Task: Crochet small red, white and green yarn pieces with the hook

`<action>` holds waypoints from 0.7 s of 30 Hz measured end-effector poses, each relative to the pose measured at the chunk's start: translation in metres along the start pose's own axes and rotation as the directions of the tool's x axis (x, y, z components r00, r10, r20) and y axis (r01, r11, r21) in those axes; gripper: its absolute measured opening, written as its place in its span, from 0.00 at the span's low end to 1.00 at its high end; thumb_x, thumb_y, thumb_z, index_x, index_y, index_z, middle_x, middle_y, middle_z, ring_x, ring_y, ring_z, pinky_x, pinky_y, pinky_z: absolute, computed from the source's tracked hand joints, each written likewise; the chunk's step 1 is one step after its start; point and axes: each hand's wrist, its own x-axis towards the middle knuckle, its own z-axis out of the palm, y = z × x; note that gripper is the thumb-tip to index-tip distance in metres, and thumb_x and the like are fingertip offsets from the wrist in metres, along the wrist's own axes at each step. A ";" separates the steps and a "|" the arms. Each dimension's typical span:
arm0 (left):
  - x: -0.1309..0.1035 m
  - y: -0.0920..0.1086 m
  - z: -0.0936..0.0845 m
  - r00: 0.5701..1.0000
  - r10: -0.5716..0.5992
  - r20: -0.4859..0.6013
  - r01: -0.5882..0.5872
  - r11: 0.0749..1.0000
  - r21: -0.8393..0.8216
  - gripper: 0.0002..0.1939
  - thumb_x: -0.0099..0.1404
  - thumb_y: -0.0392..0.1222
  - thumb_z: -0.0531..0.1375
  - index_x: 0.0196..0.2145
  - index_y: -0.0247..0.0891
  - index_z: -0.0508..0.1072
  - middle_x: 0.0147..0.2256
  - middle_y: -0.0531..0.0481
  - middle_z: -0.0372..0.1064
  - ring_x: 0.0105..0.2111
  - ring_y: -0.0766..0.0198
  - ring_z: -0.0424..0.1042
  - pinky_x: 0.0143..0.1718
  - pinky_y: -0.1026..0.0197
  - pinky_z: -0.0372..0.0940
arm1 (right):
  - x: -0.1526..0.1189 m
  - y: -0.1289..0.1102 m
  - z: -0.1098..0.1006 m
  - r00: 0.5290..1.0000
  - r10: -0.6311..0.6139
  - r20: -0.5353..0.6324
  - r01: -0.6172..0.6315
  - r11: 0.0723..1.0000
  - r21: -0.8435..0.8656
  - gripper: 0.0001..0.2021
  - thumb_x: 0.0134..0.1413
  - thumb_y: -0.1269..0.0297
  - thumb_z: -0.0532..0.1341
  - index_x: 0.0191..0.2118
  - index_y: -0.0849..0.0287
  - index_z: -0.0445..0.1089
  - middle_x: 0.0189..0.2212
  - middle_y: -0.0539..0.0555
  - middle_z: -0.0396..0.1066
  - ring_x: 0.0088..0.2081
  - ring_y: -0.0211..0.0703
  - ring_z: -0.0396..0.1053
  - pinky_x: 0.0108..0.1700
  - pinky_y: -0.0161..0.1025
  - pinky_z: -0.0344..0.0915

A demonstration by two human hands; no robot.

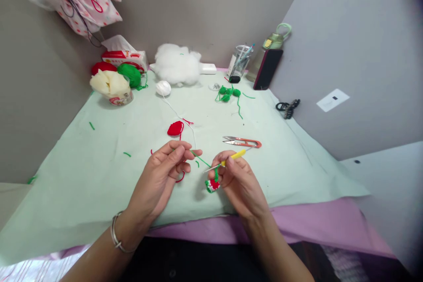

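Green yarn runs taut between my two hands. My left hand pinches it between thumb and fingers. In my right hand is a crochet hook with a yellow handle, its metal tip pointing left. A small crocheted piece in red, white and green hangs just below the hook, against my right fingers. Beyond my left hand lies a red yarn piece, with a red strand trailing down behind the fingers. Orange-handled thread snips rest beyond my right hand.
At the back stand a tissue box, white stuffing, a clear cup, a phone and a bottle. White yarn and green pieces lie before them. A tub sits back left.
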 end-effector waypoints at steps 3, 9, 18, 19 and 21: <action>0.002 0.006 0.003 0.994 -0.077 0.081 0.092 0.977 -0.192 0.10 0.59 0.39 0.76 0.33 0.37 0.80 0.25 0.56 0.66 0.27 0.69 0.71 0.21 0.73 0.59 | -0.001 0.000 0.003 0.998 0.037 0.042 -0.038 0.999 0.020 0.10 0.60 0.55 0.71 0.35 0.56 0.76 0.30 0.49 0.77 0.25 0.36 0.76 0.31 0.33 0.73; -0.004 0.001 -0.007 0.953 0.195 0.230 -0.244 0.947 0.209 0.11 0.71 0.50 0.66 0.43 0.40 0.79 0.31 0.55 0.62 0.23 0.72 0.57 0.23 0.68 0.58 | -0.003 -0.004 0.009 0.999 0.055 -0.002 -0.054 0.997 0.050 0.10 0.56 0.56 0.74 0.34 0.57 0.80 0.30 0.50 0.78 0.26 0.34 0.76 0.32 0.30 0.72; -0.004 -0.010 -0.018 0.671 0.388 0.632 -0.725 0.161 0.670 0.11 0.77 0.42 0.60 0.45 0.37 0.82 0.44 0.42 0.77 0.45 0.55 0.72 0.48 0.55 0.66 | -0.007 0.005 0.016 0.965 -0.237 -0.110 0.217 0.961 -0.168 0.07 0.61 0.56 0.72 0.37 0.54 0.84 0.33 0.50 0.78 0.30 0.34 0.74 0.36 0.31 0.72; -0.005 -0.011 -0.016 0.701 0.380 0.603 -0.701 0.212 0.681 0.13 0.76 0.43 0.60 0.50 0.36 0.82 0.48 0.40 0.77 0.49 0.54 0.73 0.51 0.55 0.67 | -0.007 0.007 0.017 0.951 -0.288 -0.109 0.262 0.943 -0.207 0.06 0.62 0.57 0.70 0.38 0.52 0.84 0.34 0.50 0.79 0.32 0.35 0.75 0.37 0.31 0.72; -0.008 -0.013 -0.009 0.794 0.333 0.509 -0.608 0.415 0.676 0.16 0.76 0.45 0.60 0.55 0.37 0.80 0.54 0.39 0.76 0.55 0.53 0.73 0.57 0.54 0.66 | -0.009 0.009 0.019 0.916 -0.392 -0.082 0.354 0.888 -0.294 0.06 0.66 0.60 0.68 0.41 0.50 0.84 0.37 0.50 0.80 0.36 0.36 0.76 0.39 0.32 0.73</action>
